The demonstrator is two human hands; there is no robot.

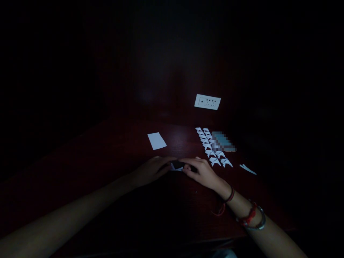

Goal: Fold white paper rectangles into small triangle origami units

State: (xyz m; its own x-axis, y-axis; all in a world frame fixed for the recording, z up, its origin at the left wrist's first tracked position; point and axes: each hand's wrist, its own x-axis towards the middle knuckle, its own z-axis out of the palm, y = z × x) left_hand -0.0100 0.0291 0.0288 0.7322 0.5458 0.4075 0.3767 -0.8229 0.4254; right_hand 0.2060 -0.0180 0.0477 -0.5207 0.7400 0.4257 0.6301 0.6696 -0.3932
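Observation:
A small folded piece of white paper (176,167) lies at the middle of the dark red table (113,147), between my two hands. My left hand (154,169) pinches its left end, fingers arched over it. From the other side my right hand (200,171) grips the right end, thumb in front and fingers behind. My fingers hide much of the paper, so its exact fold shape is unclear. Bracelets and a red cord circle my right wrist. Beyond my left hand rests a flat white paper sheet (157,141).
Two rows of folded white paper pieces (206,145) stand right of centre. Next to them lies a blurred bluish rectangular object (224,141). Nearer the right edge is a thin, pale forked item (247,169). A socket panel (207,101) is on the back wall. The surroundings are very dark.

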